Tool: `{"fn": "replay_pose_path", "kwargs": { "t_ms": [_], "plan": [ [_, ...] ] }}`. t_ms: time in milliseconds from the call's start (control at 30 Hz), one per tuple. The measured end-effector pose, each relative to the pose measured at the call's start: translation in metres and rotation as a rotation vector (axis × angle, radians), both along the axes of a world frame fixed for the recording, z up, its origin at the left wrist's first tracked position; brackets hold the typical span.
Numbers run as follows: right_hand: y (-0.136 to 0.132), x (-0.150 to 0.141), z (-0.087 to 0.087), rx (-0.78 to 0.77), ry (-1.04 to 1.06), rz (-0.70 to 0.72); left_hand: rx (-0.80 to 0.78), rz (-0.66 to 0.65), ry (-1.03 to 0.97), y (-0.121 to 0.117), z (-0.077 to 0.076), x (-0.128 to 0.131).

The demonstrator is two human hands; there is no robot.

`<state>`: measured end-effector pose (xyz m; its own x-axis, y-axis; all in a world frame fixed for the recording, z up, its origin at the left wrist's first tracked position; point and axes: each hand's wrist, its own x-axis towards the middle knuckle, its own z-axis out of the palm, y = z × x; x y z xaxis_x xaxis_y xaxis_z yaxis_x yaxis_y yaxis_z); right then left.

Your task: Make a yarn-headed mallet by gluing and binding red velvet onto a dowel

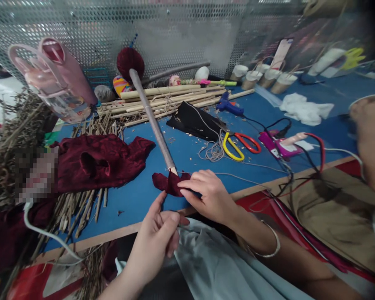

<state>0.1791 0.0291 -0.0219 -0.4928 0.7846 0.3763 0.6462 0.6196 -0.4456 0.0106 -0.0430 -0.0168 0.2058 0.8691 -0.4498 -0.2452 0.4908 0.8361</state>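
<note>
Left hand (161,231) lay nearest, index finger extended to the dark-red scrap (174,184), other fingers loosely curled. Right hand (212,193) pinched the scrap's right edge between fingers; grey rod (153,125) extended beyond them, tip at scrap.

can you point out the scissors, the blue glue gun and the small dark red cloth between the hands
scissors (226,139): head view, on the yellow handle
blue glue gun (232,108): head view, on its body
small dark red cloth (173,183): head view, on its middle
</note>
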Motion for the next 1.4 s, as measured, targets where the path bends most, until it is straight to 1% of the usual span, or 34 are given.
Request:
{"fn": "replay_pose_path", "kwargs": {
  "t_ms": [100, 200, 267, 333, 367, 400, 467, 500, 533, 600, 633, 667, 733, 800, 833, 900, 933, 967, 1033, 1067, 1100, 1167, 1233, 1333, 1400],
  "plan": [
    [-0.001, 0.002, -0.007, 0.007, 0.051, -0.026, 0.000, 0.033, -0.074, 0.009, 0.000, 0.001],
    [-0.003, 0.002, -0.011, 0.054, 0.092, 0.017, -0.026, 0.052, -0.094, 0.017, -0.001, 0.004],
    [-0.003, 0.000, -0.011, 0.077, 0.087, 0.063, -0.027, 0.019, -0.039, 0.021, -0.002, 0.005],
    [-0.003, -0.001, -0.010, 0.079, 0.074, 0.083, 0.039, 0.004, 0.112, 0.023, -0.002, 0.003],
    [-0.002, -0.001, -0.008, 0.075, 0.079, 0.074, 0.103, 0.035, 0.223, 0.023, -0.002, 0.001],
    [-0.002, -0.001, -0.007, 0.073, 0.097, 0.052, 0.187, 0.094, 0.348, 0.023, -0.001, -0.001],
    [-0.004, 0.002, -0.005, 0.080, 0.152, -0.012, 0.396, 0.226, 0.609, 0.021, 0.001, -0.006],
    [-0.006, 0.003, -0.004, 0.088, 0.181, -0.040, 0.512, 0.227, 0.722, 0.019, 0.002, -0.007],
    [-0.008, 0.005, -0.004, 0.098, 0.205, -0.061, 0.640, 0.172, 0.807, 0.018, 0.002, -0.007],
    [-0.014, 0.010, -0.004, 0.101, 0.234, -0.078, 0.900, -0.019, 0.916, 0.015, 0.000, -0.003],
    [-0.017, 0.012, -0.005, 0.095, 0.245, -0.085, 1.006, -0.096, 0.960, 0.015, -0.002, 0.000],
    [-0.019, 0.014, -0.005, 0.083, 0.255, -0.096, 1.080, -0.141, 1.008, 0.015, -0.005, 0.003],
    [-0.017, 0.018, -0.002, 0.041, 0.282, -0.120, 1.135, -0.150, 1.111, 0.017, -0.010, 0.009],
    [-0.004, 0.018, 0.006, -0.040, 0.343, -0.131, 1.120, -0.137, 1.158, 0.019, -0.014, 0.012],
    [0.009, 0.016, 0.011, -0.105, 0.391, -0.129, 1.114, -0.126, 1.146, 0.019, -0.014, 0.013],
    [0.042, 0.004, 0.020, -0.289, 0.505, -0.111, 1.089, -0.090, 1.065, 0.015, -0.011, 0.013],
    [0.061, -0.005, 0.024, -0.401, 0.573, -0.095, 1.049, -0.081, 1.003, 0.013, -0.009, 0.013],
    [0.080, -0.017, 0.026, -0.525, 0.630, -0.096, 0.980, -0.083, 0.931, 0.009, -0.007, 0.013],
    [0.112, -0.044, 0.025, -0.815, 0.688, -0.149, 0.766, -0.115, 0.780, 0.001, -0.003, 0.013],
    [0.123, -0.058, 0.023, -0.953, 0.711, -0.148, 0.650, -0.126, 0.714, -0.003, -0.002, 0.012],
    [0.130, -0.070, 0.021, -1.057, 0.761, -0.149, 0.551, -0.128, 0.661, -0.006, -0.002, 0.011],
    [0.133, -0.088, 0.017, -1.165, 0.851, -0.120, 0.432, -0.095, 0.596, -0.009, -0.003, 0.008],
    [0.126, -0.096, 0.019, -1.236, 0.973, -0.046, 0.396, -0.018, 0.580, -0.009, -0.005, 0.002],
    [0.115, -0.092, 0.029, -1.407, 1.190, 0.088, 0.404, 0.186, 0.605, -0.005, -0.006, -0.005],
    [0.111, -0.085, 0.038, -1.492, 1.311, 0.132, 0.414, 0.296, 0.637, -0.001, -0.007, -0.007]
  ]
}}
